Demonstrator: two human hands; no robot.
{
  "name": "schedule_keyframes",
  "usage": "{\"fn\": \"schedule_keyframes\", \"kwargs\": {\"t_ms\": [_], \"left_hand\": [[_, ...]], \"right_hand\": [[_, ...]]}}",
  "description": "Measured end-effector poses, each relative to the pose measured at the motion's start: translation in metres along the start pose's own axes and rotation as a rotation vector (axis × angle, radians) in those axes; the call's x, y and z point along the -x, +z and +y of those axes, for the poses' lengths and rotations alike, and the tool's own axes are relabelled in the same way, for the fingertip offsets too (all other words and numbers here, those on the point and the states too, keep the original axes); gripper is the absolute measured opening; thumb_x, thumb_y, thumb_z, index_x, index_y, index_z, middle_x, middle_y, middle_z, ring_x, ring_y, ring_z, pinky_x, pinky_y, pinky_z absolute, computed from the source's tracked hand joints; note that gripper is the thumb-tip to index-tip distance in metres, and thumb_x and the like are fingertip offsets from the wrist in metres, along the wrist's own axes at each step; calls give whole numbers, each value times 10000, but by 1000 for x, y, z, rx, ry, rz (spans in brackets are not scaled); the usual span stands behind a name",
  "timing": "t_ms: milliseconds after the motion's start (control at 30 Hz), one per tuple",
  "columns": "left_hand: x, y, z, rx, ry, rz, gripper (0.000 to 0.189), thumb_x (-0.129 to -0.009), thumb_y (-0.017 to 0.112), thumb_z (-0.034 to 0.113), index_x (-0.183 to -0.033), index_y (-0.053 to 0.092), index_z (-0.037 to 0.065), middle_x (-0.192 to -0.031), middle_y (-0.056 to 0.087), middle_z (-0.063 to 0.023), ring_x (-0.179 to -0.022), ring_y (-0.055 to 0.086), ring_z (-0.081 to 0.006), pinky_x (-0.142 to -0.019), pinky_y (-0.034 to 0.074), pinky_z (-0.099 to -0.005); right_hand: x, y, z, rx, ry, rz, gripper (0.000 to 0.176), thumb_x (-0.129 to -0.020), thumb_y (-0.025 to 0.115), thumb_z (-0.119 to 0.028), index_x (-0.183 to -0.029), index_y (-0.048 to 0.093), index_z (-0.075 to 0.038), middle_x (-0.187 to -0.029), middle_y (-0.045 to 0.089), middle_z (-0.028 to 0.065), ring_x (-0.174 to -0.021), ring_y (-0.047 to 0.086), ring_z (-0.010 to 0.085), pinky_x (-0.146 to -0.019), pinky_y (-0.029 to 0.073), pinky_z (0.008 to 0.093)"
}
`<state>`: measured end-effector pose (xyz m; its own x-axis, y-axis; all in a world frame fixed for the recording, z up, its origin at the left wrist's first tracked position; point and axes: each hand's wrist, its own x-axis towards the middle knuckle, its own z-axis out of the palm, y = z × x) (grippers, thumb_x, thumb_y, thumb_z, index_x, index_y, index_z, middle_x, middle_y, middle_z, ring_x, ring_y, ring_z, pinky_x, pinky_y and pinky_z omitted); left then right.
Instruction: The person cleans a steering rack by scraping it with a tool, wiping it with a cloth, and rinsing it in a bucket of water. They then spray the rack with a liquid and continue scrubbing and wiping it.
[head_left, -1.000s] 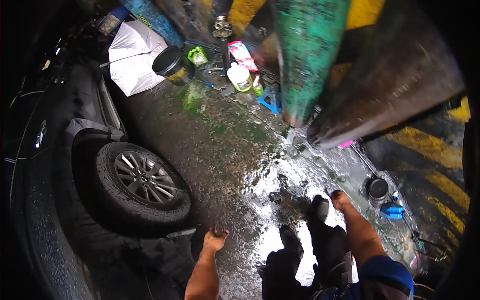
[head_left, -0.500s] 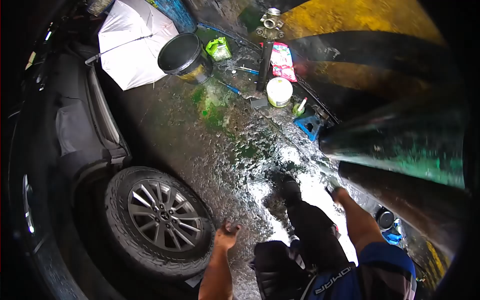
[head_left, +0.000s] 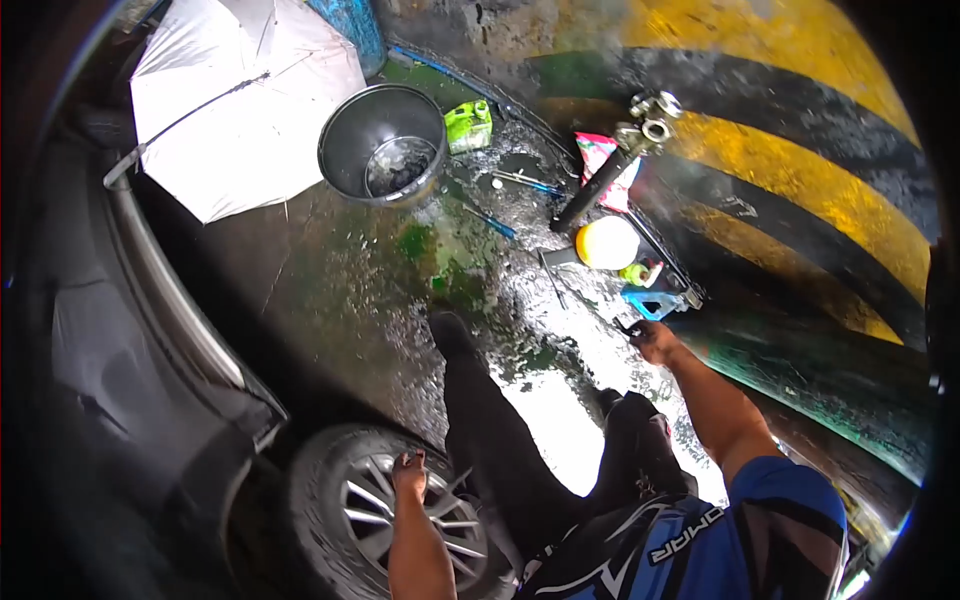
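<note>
The car's alloy wheel (head_left: 412, 522) stands at the lower left on the wet floor (head_left: 340, 270) with no tool on it, the left hand (head_left: 408, 472) half-curled and empty just over its tyre, while the right hand (head_left: 655, 342), curled so that I cannot tell whether it grips anything, hangs near the blue stand (head_left: 655, 301) and pale jug (head_left: 607, 243).

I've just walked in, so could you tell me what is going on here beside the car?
A person is mid-step on the wet floor beside a dark car. Their left hand hangs above the car's wheel; their right hand is out near a blue stand and a pale jug. Whether either grips anything is unclear. A black bucket and white umbrella lie ahead.
</note>
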<state>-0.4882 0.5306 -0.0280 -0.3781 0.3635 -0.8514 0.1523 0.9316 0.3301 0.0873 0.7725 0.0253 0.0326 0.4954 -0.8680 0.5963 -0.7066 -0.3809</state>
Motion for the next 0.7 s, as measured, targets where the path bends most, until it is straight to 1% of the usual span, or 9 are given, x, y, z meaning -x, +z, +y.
{"fn": "schedule_keyframes", "kwargs": {"t_ms": [67,133,167,200,300,400,433,533,700], "left_hand": [[-13,-24,90,-30,-162,84,732,-851,738,254,-1396,357,-52,-1416,449,-220,-1282,467,-245,-1049,362,-315],[-45,-47,146,172,-11,85,666,-861,726,187,-1373,376,-56,-1306,535,-176,-1219,508,-226,-1023,384,-310],[-109,-67,111,-339,501,14,619,-867,712,145,-1357,391,-54,-1226,558,-146,-1160,529,-209,-996,403,-310],[-169,-86,79,-800,1040,215,573,-873,698,103,-1341,406,-52,-1146,581,-117,-1101,549,-191,-969,423,-310],[-53,-85,313,120,120,117,527,-874,678,49,-1325,422,-43,-1040,586,-78,-991,563,-162,-913,446,-295],[-122,-99,300,300,409,-74,511,-869,668,13,-1320,434,-38,-1015,607,-73,-955,582,-157,-899,446,-268],[-150,-105,303,-205,824,-11,485,-889,662,69,-1312,447,-32,-1017,628,-78,-945,596,-168,-897,447,-274],[-90,-64,414,-62,571,9,489,-903,650,132,-1314,443,-33,-1027,642,-86,-955,601,-176,-918,443,-294],[-124,30,497,-373,925,-296,636,-855,706,280,-1331,430,-39,-1207,589,-171,-1100,582,-284,-1000,425,-346]], "right_hand": [[3,7,-45,419,30,110,379,-923,545,-138,-1275,523,0,-850,608,138,-810,613,273,-775,542,363],[-65,29,17,-393,-21,75,399,-932,551,-218,-1256,535,15,-923,625,180,-903,613,305,-853,523,381],[-98,39,45,-765,-33,52,418,-936,554,-258,-1246,541,22,-959,634,201,-950,614,321,-893,514,390],[-58,29,-41,-77,84,67,490,-922,570,-357,-1196,568,49,-1114,624,238,-1097,582,321,-960,468,377],[-31,38,-148,282,116,-36,457,-918,566,-380,-1179,596,-7,-1195,608,221,-1138,577,305,-976,456,382],[-36,40,-163,266,-38,22,372,-918,553,-345,-1182,620,-92,-1163,634,184,-1105,599,310,-939,473,403],[-36,38,-166,235,-88,92,339,-914,547,-325,-1141,630,-88,-1133,642,179,-1068,608,318,-910,483,411],[-77,29,-108,192,-375,216,173,-888,542,-206,-922,609,-50,-936,646,161,-817,597,317,-728,499,391],[-75,0,-74,-832,-54,385,219,-930,460,-169,-855,571,4,-789,597,132,-764,569,251,-677,472,370]]}}
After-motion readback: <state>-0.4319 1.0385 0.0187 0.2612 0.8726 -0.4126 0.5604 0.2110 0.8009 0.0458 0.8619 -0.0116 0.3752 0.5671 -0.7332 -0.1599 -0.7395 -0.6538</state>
